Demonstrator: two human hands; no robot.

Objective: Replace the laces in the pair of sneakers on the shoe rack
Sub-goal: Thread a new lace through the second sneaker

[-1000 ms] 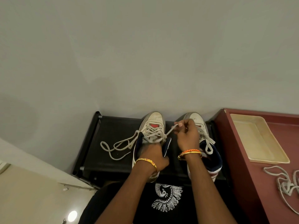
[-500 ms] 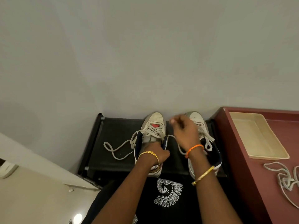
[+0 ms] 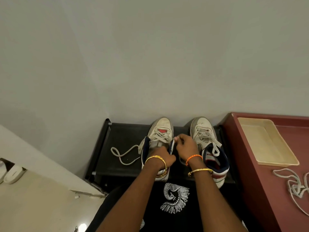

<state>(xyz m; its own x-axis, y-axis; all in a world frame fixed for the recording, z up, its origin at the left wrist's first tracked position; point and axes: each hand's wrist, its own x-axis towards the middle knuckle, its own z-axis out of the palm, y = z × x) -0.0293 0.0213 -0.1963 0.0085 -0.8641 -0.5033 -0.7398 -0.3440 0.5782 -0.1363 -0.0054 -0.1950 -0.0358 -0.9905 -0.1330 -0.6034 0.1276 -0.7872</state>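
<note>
1. Sneakers first: two scuffed white high-top sneakers stand side by side, toes to the wall, on the black fabric-topped shoe rack (image 3: 120, 158). The left sneaker (image 3: 161, 131) has a red patch on its tongue; the right sneaker (image 3: 203, 131) shows a navy collar with red stripes.

2. Left hand (image 3: 164, 159), gold bangle on the wrist, is curled over the left sneaker's collar and grips it at the ankle opening.

3. Right hand (image 3: 184, 145), with an orange thread band and a gold bangle on the forearm, sits between the two shoes. Its fingertips (image 3: 176, 138) pinch at the inner edge of the left sneaker's collar. It looks like the lace end there, but the strand itself is too small to make out for certain.

4. Change from half a second ago: the right hand was raised toward the toe of the right sneaker, drawing the lace upward. Now it has dropped back and come in close beside the left hand.

5. The loose off-white lace tail (image 3: 123, 155) of the left sneaker trails onto the rack top in a loop, shorter than a second ago.

6. Right sneaker's lace is threaded, its ends (image 3: 215, 149) hanging over the collar.

7. To the right, a maroon cabinet top (image 3: 250, 164) carries a cream rectangular plastic tray (image 3: 267, 141) and a loose bundle of off-white spare laces (image 3: 296, 185).
</note>
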